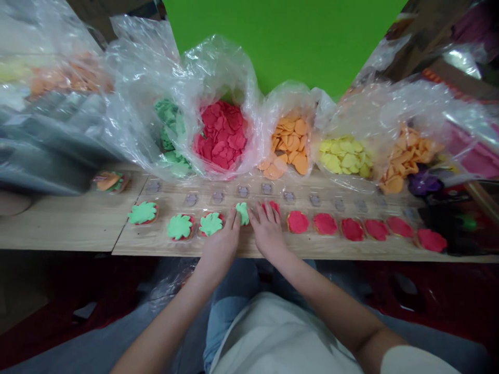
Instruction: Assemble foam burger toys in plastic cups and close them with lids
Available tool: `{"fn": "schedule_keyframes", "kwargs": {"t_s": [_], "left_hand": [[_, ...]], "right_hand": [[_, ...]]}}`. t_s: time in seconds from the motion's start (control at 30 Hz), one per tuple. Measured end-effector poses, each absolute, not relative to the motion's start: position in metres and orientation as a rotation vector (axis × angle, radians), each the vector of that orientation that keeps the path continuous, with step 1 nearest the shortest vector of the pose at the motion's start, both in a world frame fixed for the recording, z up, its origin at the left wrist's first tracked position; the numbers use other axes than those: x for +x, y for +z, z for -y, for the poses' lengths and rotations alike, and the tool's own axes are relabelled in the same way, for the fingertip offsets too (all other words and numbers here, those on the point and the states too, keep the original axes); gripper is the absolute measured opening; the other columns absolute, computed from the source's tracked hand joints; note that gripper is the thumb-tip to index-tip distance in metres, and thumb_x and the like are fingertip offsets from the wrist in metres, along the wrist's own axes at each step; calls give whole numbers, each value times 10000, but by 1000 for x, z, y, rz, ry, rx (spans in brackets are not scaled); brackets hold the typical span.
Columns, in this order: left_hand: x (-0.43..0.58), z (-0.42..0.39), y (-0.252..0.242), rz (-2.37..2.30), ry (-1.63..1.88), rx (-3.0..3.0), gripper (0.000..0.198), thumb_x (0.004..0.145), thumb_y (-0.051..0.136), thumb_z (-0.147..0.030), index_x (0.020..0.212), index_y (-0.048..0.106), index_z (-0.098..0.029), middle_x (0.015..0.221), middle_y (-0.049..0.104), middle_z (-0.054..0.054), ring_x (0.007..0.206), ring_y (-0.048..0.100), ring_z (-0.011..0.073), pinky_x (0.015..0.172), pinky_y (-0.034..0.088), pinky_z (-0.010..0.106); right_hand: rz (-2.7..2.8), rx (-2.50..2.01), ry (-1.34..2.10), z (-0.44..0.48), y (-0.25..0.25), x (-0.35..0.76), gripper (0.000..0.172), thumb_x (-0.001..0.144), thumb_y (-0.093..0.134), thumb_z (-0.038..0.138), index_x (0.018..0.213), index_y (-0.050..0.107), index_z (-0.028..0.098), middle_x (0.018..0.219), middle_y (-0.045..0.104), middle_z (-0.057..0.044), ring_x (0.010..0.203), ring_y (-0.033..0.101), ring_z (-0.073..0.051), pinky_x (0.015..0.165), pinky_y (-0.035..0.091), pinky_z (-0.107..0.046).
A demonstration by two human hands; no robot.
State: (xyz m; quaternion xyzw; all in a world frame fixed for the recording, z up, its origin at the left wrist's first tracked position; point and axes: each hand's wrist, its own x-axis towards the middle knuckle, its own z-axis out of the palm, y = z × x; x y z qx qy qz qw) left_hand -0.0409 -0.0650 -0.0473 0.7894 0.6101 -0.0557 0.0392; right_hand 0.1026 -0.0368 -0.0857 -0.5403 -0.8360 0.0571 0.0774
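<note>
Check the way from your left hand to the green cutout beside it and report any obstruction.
Nothing visible obstructs it: the left hand already touches the green cutout with its fingertips. The right hand lies just to its right, at the red disc, not between them.

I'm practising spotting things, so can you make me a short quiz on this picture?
1. How many green shapes lie to the left of the left hand?
2. True or false: the yellow pieces sit in a clear plastic bag.
3. What colour is the shape under the fingers of the right hand: red, yellow or purple?

Key: 1. Three. 2. True. 3. Red.
</note>
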Motion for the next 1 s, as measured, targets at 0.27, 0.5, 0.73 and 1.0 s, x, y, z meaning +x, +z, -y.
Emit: {"fn": "schedule_keyframes", "kwargs": {"t_s": [0.27, 0.5, 0.73, 1.0], "left_hand": [[-37, 84, -45, -1900, -47, 2387, 642, 752, 288, -5, 1375, 268, -160, 1435, 257, 151, 726, 652, 199, 539, 523, 313], [-47, 87, -49, -1791, 396, 2147, 522, 787, 374, -49, 1282, 416, -207, 1320, 450, 118, 958, 599, 212, 740, 498, 324], [-6, 66, -32, -1283, 1359, 752, 304, 846, 442, -327, 1111, 531, -206, 1118, 576, 77, 1032, 543, 174, 871, 427, 324], [5, 36, -66, -1258, 1093, 1062, 365, 687, 600, -148, 1049, 552, -159, 1071, 595, 84, 934, 577, 171, 847, 447, 341]], "right_hand": [[2469, -1553, 152, 54, -81, 108, 497, 829, 409, 130, 1315, 397, 232, 1427, 280, -80, 1340, 70, -295, 1044, 150, -507], [2250, -1423, 423, 58, -70, 109, 431, 798, 437, 96, 1209, 510, 203, 1332, 415, -98, 1296, 222, -277, 1033, 218, -497], [1393, -1210, 1540, 59, -51, 110, 324, 786, 529, 400, 1029, 562, 189, 790, 592, -14, 633, 555, -123, 499, 468, -227], [1507, -1422, 1150, 15, -74, 156, 197, 790, 536, 331, 911, 588, 184, 788, 640, -8, 691, 584, -132, 617, 457, -242]]}}
